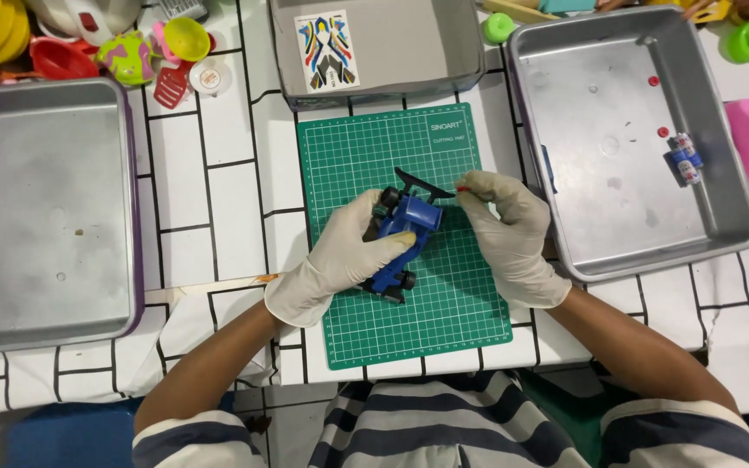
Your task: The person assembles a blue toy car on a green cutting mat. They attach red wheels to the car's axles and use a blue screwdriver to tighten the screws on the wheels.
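My left hand [340, 260] grips the blue toy car [400, 243] over the green cutting mat [444, 321], long axis running near-to-far, black wing farthest; my right hand [504, 230] pinches a small red piece [463, 188].

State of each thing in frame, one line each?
left hand: gloved, gripping the blue toy car
right hand: gloved, fingertips pinching a small red piece at the car's black wing
blue toy car: held over the green cutting mat
left metal tray: empty
right metal tray: holds two small red pieces and one blue part
grey box: open, sticker sheet inside
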